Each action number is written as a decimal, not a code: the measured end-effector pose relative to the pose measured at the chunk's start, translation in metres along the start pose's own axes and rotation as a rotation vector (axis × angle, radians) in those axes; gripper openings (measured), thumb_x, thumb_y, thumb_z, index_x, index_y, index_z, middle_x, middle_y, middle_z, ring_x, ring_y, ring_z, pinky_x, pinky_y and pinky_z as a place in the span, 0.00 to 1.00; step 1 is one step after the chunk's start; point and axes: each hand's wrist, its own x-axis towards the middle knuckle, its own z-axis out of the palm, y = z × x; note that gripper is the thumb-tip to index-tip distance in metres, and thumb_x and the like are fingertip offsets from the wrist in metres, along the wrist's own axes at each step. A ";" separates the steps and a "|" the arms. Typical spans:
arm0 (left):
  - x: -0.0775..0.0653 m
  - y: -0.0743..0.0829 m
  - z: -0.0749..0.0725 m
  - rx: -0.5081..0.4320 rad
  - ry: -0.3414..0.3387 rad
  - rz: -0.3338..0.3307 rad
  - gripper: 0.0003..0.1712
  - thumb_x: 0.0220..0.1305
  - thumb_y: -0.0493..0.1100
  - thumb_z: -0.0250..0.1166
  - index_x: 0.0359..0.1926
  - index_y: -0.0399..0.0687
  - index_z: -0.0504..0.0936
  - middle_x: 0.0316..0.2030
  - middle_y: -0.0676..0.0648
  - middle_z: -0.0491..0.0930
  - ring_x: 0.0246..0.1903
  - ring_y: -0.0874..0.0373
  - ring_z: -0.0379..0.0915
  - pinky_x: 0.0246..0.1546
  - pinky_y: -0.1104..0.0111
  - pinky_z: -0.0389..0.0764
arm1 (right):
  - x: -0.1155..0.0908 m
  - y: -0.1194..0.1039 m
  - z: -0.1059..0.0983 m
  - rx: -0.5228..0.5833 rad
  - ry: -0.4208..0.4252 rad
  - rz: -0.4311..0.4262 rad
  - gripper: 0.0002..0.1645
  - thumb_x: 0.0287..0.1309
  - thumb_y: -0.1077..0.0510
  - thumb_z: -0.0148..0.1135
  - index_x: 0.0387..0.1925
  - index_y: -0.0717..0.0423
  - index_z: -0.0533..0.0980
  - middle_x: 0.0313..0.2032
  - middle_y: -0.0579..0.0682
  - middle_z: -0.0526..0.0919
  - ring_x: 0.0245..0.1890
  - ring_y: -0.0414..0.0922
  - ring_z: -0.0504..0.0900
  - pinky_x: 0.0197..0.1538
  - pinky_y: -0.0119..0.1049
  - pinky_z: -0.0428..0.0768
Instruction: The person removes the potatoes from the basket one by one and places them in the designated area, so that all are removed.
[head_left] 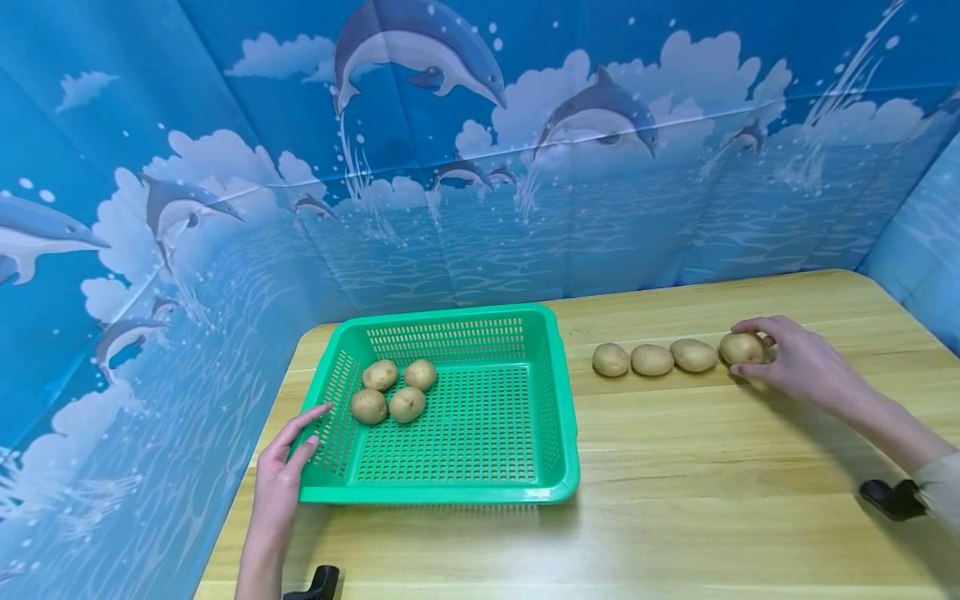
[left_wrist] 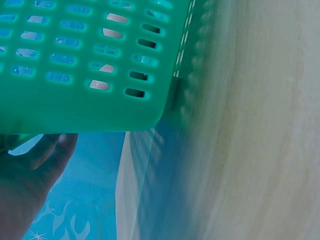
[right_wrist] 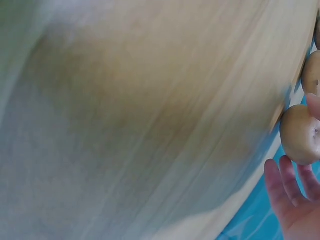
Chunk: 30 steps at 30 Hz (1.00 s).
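Note:
A green plastic basket (head_left: 558,433) with slotted walls stands on the left of the table, holding several potatoes in its left part. At its left rim my left hand (head_left: 279,471) grips the edge, thumb and index finger over the inside; in the left wrist view other fingers (left_wrist: 55,155) show by the rim. To the right of the basket, potatoes lie in a row. My right hand (head_left: 798,358) holds the rightmost potato (head_left: 741,348) between thumb and fingers. That potato (right_wrist: 298,134) appears at the right edge of the right wrist view.
Three more potatoes sit left of the held one: the near neighbour (head_left: 693,355), a middle one (head_left: 652,360) and the leftmost (head_left: 610,359). Light wood tabletop (head_left: 675,500) lies in front of the row. A blue dolphin-print curtain (head_left: 480,242) rises behind the table.

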 end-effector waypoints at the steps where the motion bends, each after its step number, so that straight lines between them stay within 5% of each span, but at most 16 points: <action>1: 0.000 0.000 0.000 -0.001 -0.001 0.001 0.23 0.75 0.34 0.50 0.66 0.49 0.74 0.67 0.49 0.70 0.70 0.61 0.53 0.67 0.56 0.55 | 0.000 0.000 0.000 0.007 0.001 0.000 0.40 0.51 0.49 0.76 0.60 0.63 0.71 0.53 0.69 0.74 0.47 0.64 0.74 0.37 0.59 0.73; 12: 0.001 -0.001 0.001 -0.009 0.001 0.009 0.23 0.75 0.33 0.49 0.66 0.48 0.74 0.66 0.48 0.70 0.70 0.60 0.53 0.67 0.56 0.55 | -0.003 0.008 0.003 0.099 -0.009 0.058 0.44 0.55 0.47 0.73 0.65 0.67 0.66 0.53 0.74 0.74 0.50 0.69 0.74 0.41 0.61 0.73; 30: 0.001 -0.001 0.000 -0.015 0.006 0.013 0.22 0.75 0.33 0.50 0.66 0.47 0.74 0.66 0.48 0.71 0.70 0.60 0.54 0.67 0.58 0.55 | 0.002 0.007 0.005 0.092 -0.035 0.062 0.43 0.58 0.47 0.71 0.66 0.66 0.65 0.52 0.76 0.75 0.50 0.70 0.75 0.42 0.62 0.73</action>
